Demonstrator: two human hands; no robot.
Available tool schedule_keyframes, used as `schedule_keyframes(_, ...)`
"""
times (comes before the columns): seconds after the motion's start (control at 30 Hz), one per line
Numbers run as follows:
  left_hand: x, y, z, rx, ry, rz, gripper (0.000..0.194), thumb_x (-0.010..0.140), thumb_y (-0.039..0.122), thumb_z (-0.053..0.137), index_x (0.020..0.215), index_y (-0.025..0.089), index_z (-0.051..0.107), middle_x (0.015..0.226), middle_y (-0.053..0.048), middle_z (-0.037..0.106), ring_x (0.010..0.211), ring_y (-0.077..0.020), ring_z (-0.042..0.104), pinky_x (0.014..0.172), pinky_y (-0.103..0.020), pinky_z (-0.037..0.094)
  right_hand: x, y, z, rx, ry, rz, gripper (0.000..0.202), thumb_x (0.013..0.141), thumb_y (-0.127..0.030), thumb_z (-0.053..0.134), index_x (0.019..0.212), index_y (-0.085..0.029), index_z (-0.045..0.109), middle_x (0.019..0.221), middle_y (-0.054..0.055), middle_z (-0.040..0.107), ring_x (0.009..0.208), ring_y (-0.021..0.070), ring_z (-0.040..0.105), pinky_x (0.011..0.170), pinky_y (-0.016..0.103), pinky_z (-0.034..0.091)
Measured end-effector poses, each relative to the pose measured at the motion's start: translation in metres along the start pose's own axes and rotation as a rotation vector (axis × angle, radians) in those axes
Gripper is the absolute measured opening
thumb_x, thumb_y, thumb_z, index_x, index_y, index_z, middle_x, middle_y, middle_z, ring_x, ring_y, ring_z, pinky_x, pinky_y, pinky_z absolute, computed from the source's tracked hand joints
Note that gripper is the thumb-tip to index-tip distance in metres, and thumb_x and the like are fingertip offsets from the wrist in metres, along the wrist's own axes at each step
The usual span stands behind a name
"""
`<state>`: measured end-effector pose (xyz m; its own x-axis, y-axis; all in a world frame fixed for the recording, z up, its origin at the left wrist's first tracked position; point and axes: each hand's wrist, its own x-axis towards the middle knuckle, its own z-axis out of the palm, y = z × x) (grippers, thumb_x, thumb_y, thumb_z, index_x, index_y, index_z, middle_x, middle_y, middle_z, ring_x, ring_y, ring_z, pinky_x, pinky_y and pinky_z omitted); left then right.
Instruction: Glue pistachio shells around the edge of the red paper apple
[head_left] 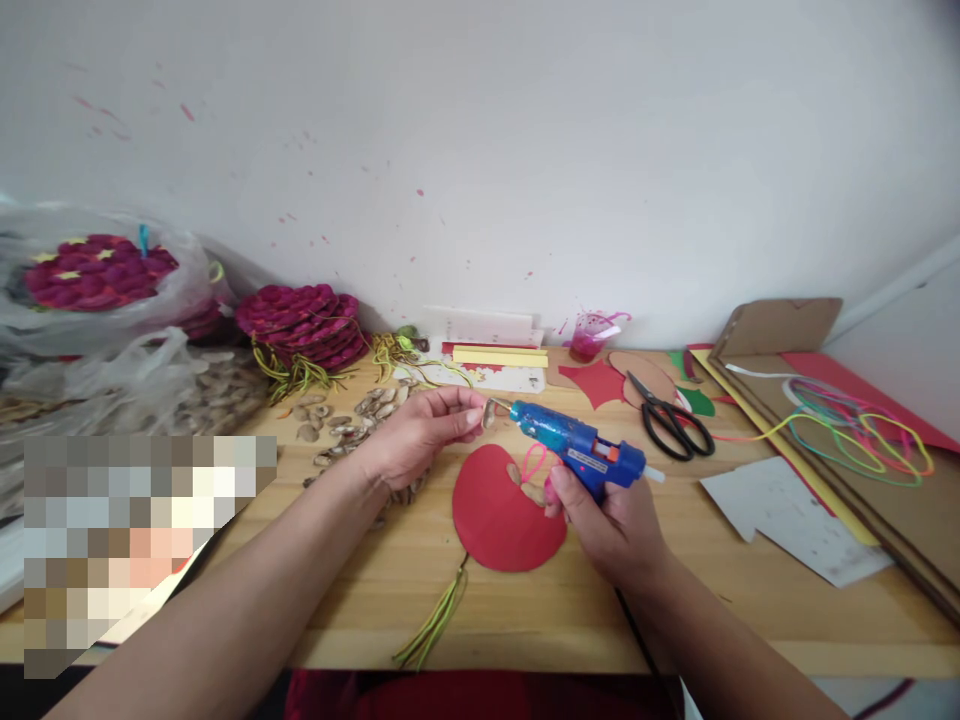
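My right hand is closed around a blue hot glue gun, whose nozzle points left. Between the fingertips of my left hand is a peanut shell, right at the nozzle's tip; whether they touch I cannot tell. Below them a red paper disc lies on the table, with a yellow-green tassel hanging from its lower left. A couple of peanut shells sit on the disc's upper right, partly beside my right hand.
Loose peanut shells lie left of the disc. Behind them rises a stack of magenta shell discs; plastic bags stand farther left. Black-handled scissors, a pink-stained cup, paper cut-outs and cardboard are on the right.
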<state>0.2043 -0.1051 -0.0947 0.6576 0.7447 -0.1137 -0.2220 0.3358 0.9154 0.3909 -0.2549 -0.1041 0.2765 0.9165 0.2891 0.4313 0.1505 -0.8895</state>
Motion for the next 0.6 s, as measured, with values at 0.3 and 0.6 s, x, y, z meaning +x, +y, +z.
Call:
schedule_keyframes(0.3,-0.0010,0.0014,0.0000,-0.016,0.015,-0.010,0.035,0.062,0.032,0.095,0.083,0.014,0.074,0.080,-0.001,0.066,0.069,-0.0100,0.057,0.071,-0.025,0.047,-0.0001,-0.0003,0.0020,0.005,0.021,-0.001,0.034,0.095,-0.043,0.062,0.069,-0.022,0.065,0.057,0.003,0.068,0.049,0.0170,0.066,0.049,0.026,0.057)
schedule_keyframes(0.6,-0.0008,0.0016,0.0006,-0.026,0.010,-0.007,0.036,0.061,0.033,0.096,0.083,0.015,0.074,0.079,0.000,0.066,0.068,-0.0088,0.057,0.071,-0.023,0.047,0.0000,-0.0021,0.0008,0.001,0.010,-0.013,0.032,0.095,-0.039,0.062,0.069,-0.021,0.064,0.058,0.003,0.068,0.050,0.0163,0.066,0.049,0.026,0.057)
